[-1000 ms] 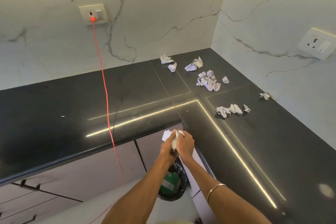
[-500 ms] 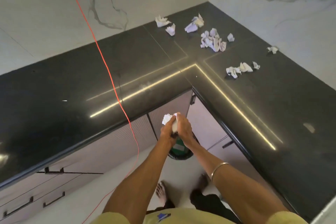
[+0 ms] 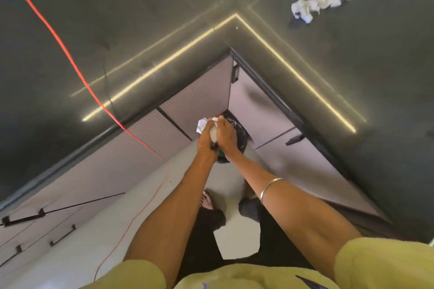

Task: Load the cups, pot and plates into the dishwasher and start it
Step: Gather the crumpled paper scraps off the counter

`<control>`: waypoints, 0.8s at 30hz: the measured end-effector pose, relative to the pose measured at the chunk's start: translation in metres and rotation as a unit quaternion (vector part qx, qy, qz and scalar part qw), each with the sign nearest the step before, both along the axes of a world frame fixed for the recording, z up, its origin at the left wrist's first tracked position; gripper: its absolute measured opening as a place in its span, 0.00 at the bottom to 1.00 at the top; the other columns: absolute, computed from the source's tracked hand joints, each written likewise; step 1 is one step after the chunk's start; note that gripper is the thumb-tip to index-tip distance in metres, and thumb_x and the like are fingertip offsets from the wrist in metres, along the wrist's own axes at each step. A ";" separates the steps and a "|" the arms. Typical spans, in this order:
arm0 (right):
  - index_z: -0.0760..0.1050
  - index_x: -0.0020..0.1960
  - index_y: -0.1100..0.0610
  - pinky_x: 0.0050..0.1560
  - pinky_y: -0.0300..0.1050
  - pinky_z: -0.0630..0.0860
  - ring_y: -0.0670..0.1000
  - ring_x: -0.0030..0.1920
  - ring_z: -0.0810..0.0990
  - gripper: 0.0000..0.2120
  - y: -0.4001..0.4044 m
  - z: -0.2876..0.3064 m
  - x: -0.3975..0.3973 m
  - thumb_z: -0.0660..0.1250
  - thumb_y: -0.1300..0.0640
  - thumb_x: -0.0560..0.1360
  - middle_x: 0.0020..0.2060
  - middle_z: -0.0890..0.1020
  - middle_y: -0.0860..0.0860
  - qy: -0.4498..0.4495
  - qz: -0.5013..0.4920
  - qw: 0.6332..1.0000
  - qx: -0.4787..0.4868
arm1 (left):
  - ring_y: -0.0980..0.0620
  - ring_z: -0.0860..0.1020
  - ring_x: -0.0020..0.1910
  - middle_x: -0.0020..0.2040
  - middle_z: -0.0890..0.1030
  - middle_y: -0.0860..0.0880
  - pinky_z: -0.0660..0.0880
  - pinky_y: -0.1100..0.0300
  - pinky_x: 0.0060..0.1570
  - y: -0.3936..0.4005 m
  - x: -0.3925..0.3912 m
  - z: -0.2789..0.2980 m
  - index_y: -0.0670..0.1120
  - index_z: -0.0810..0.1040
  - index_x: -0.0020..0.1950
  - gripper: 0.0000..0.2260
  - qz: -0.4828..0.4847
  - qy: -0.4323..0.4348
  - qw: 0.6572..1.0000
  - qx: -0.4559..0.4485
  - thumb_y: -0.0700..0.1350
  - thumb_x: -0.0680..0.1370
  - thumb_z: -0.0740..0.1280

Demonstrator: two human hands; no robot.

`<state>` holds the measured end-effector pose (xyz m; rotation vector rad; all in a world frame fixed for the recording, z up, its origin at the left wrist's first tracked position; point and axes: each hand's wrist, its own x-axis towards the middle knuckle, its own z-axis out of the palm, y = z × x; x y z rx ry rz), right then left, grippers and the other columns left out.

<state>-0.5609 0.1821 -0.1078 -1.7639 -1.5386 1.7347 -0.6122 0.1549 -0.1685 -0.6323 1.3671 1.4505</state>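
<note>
Black polished counter [image 3: 352, 73] wraps the corner in an L, its glossy face carrying a thin bright reflected line along both legs. Against the earlier frames, the view has tipped down hard: the wall and socket are gone from sight, and the floor [image 3: 77, 241], feet and pale ribbed cabinet fronts [image 3: 195, 98] now fill the middle. Both hands have travelled with it, off the counter edge and down over the bin [image 3: 239, 134] tucked in the corner below.

Left hand [image 3: 206, 141] and right hand [image 3: 226, 135] are pressed together, fingers curled round a wad of crumpled paper [image 3: 202, 124]; white creased edges poke out at the far side of the grip. A metal bangle [image 3: 270, 189] circles the right forearm. The bin is round with a shiny black liner, something green showing inside.

More paper scraps [image 3: 314, 4] lie far right on the counter, soft, wrinkled and irregular, well apart from the hands. A thin red cord [image 3: 70, 58] runs slack across the left counter and down to the floor.

No cup, pot, plate or dishwasher shows anywhere, so the task's things cannot be placed. This looks like clearing litter rather than loading; by these frames the loading has not begun.
</note>
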 end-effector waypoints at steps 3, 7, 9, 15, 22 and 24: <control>0.74 0.65 0.59 0.59 0.48 0.72 0.57 0.60 0.77 0.17 0.008 -0.052 0.011 0.54 0.51 0.83 0.61 0.79 0.57 -0.008 0.006 1.000 0.002 | 0.45 0.82 0.57 0.61 0.82 0.44 0.81 0.49 0.52 0.001 0.008 -0.053 0.46 0.77 0.66 0.44 -0.021 -0.004 0.999 -0.030 0.57 0.52 0.82; 0.76 0.60 0.60 0.50 0.32 0.73 0.52 0.53 0.79 0.15 0.010 -0.150 0.021 0.55 0.54 0.83 0.53 0.80 0.52 -0.012 -0.014 1.000 0.001 | 0.45 0.82 0.50 0.53 0.83 0.44 0.80 0.52 0.41 0.008 0.019 -0.122 0.44 0.78 0.59 0.25 -0.042 0.000 0.998 -0.056 0.52 0.67 0.79; 0.77 0.58 0.60 0.47 0.34 0.72 0.49 0.48 0.77 0.15 0.011 -0.193 0.023 0.54 0.56 0.84 0.48 0.78 0.48 -0.018 -0.032 0.999 0.007 | 0.45 0.82 0.49 0.54 0.83 0.43 0.79 0.55 0.37 0.008 0.024 -0.167 0.44 0.78 0.61 0.23 -0.068 0.005 0.997 -0.048 0.52 0.71 0.76; 0.76 0.57 0.58 0.41 0.39 0.73 0.52 0.50 0.79 0.14 0.024 -0.322 0.023 0.54 0.53 0.83 0.48 0.79 0.51 -0.026 -0.098 0.993 -0.061 | 0.46 0.81 0.37 0.46 0.84 0.44 0.80 0.53 0.39 0.022 0.018 -0.290 0.45 0.82 0.55 0.33 -0.103 -0.023 0.989 -0.106 0.61 0.56 0.81; 0.74 0.63 0.57 0.53 0.48 0.79 0.58 0.57 0.81 0.15 0.053 -0.408 0.023 0.55 0.53 0.83 0.58 0.81 0.59 0.074 -0.121 0.977 -0.161 | 0.42 0.81 0.58 0.59 0.82 0.41 0.76 0.51 0.60 0.040 0.005 -0.360 0.42 0.78 0.67 0.36 -0.071 -0.010 0.996 -0.060 0.67 0.70 0.71; 0.74 0.64 0.55 0.53 0.53 0.80 0.58 0.52 0.83 0.16 0.055 -0.427 0.024 0.58 0.50 0.81 0.56 0.82 0.60 0.123 -0.155 0.961 -0.192 | 0.40 0.77 0.65 0.64 0.78 0.40 0.70 0.46 0.68 0.038 0.000 -0.363 0.46 0.78 0.66 0.37 -0.047 -0.057 0.997 -0.024 0.73 0.70 0.64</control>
